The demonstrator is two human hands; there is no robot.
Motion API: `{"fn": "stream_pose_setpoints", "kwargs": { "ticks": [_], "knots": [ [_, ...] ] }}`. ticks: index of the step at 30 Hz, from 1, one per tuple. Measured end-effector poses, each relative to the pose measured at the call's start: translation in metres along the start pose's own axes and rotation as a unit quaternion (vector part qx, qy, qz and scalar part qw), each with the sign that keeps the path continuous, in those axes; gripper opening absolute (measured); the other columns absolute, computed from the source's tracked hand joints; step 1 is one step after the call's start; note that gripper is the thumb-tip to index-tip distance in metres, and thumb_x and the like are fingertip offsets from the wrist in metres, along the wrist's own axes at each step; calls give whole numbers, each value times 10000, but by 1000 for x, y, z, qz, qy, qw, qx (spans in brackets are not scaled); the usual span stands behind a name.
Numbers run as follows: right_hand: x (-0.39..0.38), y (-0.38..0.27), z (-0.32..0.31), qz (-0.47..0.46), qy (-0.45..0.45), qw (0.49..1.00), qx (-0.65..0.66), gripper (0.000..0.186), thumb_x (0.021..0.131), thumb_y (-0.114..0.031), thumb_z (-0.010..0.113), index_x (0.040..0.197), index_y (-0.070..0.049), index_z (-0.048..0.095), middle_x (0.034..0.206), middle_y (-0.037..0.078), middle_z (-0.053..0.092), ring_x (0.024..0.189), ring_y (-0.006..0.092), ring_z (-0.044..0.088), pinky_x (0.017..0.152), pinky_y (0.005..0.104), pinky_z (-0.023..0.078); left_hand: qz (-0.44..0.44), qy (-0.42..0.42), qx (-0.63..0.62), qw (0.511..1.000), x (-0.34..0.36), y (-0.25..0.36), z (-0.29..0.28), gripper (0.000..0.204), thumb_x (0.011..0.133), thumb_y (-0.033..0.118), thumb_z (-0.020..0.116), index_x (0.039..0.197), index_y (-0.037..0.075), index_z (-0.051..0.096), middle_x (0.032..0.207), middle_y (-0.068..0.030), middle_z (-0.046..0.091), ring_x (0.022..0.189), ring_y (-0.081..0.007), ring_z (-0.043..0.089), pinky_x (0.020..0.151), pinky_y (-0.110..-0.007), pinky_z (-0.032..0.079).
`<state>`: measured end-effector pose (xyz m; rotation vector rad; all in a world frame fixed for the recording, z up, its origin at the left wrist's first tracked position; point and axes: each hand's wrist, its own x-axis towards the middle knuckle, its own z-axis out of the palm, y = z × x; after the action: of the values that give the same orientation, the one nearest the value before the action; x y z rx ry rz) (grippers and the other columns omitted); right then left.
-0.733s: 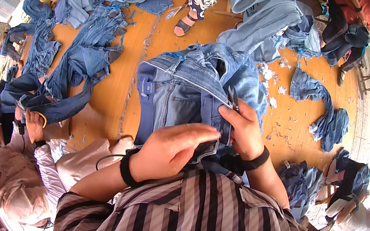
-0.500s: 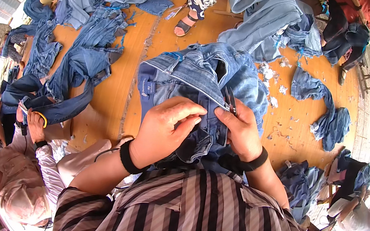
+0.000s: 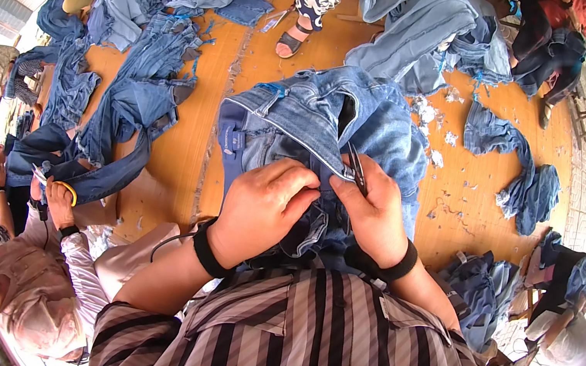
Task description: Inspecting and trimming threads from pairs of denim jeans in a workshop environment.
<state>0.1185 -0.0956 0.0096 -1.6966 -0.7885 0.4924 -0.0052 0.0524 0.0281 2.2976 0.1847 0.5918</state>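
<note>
A pair of blue jeans lies bunched in front of me, its opened waistband toward my hands. My left hand is closed in a pinch at the denim's edge, thumb and forefinger together. Close beside it, my right hand has small dark snips tucked in its fingers, with the blades pointing up and away from me. The right thumb and forefinger also press on the waistband. Whatever small bit lies between the fingertips is hidden. A dark blue inner band with a label shows at the left of the jeans.
Heaps of torn denim cover the left of the orange floor; more denim lies ahead. Lint scraps and a denim strip are at right. A person's sandalled foot stands ahead. At left, a co-worker's hand holds yellow-handled scissors.
My right hand has shifted slightly left and down, closer to my left hand. The snips in it have turned a little, and the left hand has barely moved.
</note>
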Motion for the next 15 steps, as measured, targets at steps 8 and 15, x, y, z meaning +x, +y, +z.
{"fn": "stream_pose_setpoints", "kwargs": {
  "ticks": [8, 15],
  "knots": [
    [2, 1, 0, 26, -2, 999, 26, 290, 933, -126, 702, 1161, 40, 634, 912, 185, 682, 838, 217, 670, 764, 334, 514, -50, -30, -78, 995, 4, 0, -5, 115, 862, -38, 696, 932, 28, 633, 862, -99, 637, 732, -238, 653, 663, -342, 517],
    [3, 1, -2, 76, -8, 993, 88, 245, 967, -114, 674, 1155, 40, 639, 883, 87, 663, 832, 100, 559, 767, 292, 493, -95, 48, -7, 994, 0, -10, -20, 83, 860, 10, 711, 867, 30, 631, 808, -87, 618, 670, -198, 644, 586, -316, 494]
  ]
}}
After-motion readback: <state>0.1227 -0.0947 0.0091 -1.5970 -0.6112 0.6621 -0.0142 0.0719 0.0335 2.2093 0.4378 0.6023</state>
